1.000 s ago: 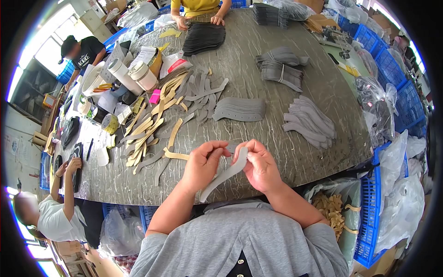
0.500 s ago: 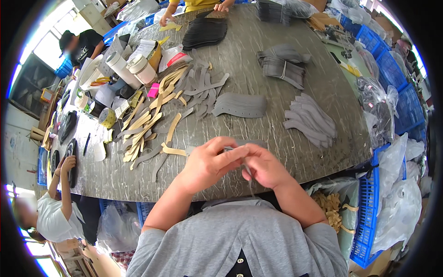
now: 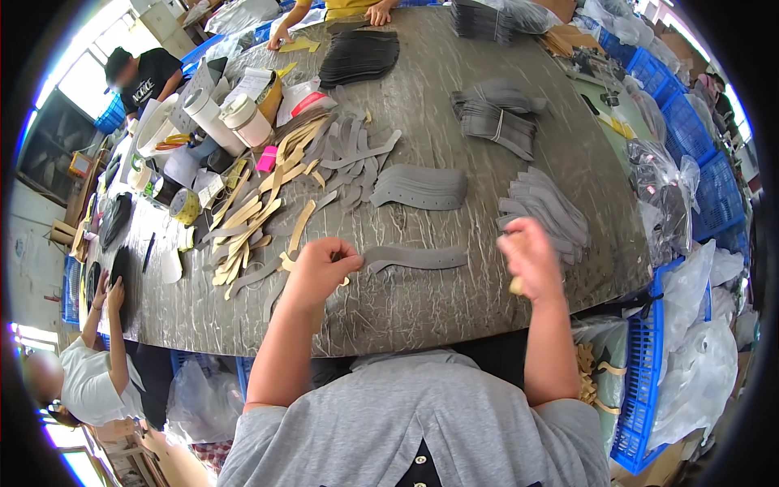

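A single curved grey strip [image 3: 418,258] with small holes lies on the table in front of me. At its left end my left hand [image 3: 320,272] is closed, thumb and fingertips pinched against the strip's tip. Beneath that hand runs a tan strip [image 3: 302,227], partly hidden. My right hand [image 3: 531,260] is curled and blurred beside a fanned pile of grey strips [image 3: 552,207]. A small tan patch shows below its fingers, too smeared to name. Beyond the single strip sits a neat stack of grey strips [image 3: 422,187].
Loose tan strips [image 3: 247,223] and grey strips [image 3: 353,158] are heaped at left, near white bottles [image 3: 247,122]. Grey bundles [image 3: 499,118] and a black stack [image 3: 361,58] lie farther off. Blue crates [image 3: 637,381] line the right. Co-workers' hands [image 3: 105,292] are at the left edge.
My hands have separated: the left moved left, the right swung right towards the fanned pile. The grey strip lying between them is now uncovered.
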The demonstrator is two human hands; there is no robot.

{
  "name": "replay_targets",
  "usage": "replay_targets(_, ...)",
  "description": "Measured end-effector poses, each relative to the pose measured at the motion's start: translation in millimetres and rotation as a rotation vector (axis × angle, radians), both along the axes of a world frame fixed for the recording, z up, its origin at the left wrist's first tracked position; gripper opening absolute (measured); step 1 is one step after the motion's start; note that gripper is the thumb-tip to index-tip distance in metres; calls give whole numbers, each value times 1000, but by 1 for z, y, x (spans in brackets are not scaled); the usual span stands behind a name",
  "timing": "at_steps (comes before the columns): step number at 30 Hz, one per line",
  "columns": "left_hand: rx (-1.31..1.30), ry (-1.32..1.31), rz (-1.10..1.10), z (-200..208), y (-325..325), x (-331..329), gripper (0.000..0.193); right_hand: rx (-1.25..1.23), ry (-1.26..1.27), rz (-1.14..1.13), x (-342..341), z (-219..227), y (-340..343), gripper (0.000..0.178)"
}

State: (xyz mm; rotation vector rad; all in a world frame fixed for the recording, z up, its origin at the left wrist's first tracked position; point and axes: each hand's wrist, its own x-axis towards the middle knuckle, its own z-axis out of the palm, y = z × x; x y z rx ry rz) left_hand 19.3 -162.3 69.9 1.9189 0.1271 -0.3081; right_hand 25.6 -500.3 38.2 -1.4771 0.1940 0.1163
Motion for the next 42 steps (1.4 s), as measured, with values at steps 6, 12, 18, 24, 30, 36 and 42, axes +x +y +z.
replay_targets(6,33,104,-76,-30,-5,18,11,328,58,216,5,-45,38,14)
replay_targets(12,251,81,-102,-50,-10,28,15,-138,-10,111,9,-55,53,12)
replay_targets(18,331,48,-123,-60,-11,29,17,-311,0,73,12,-58,56,14)
replay_targets(24,385,35,-131,-61,-12,30,18,-431,-27,68,12,-60,56,15)
replay_targets(30,408,40,-128,-61,-14,30,18,-473,-57,59,12,-64,57,17)
replay_targets(36,422,48,-128,-58,-15,30,18,-706,-214,63,7,-60,62,18)
replay_targets(42,506,-99,-144,-71,-16,28,19,-1182,-515,92,-8,-53,76,18)
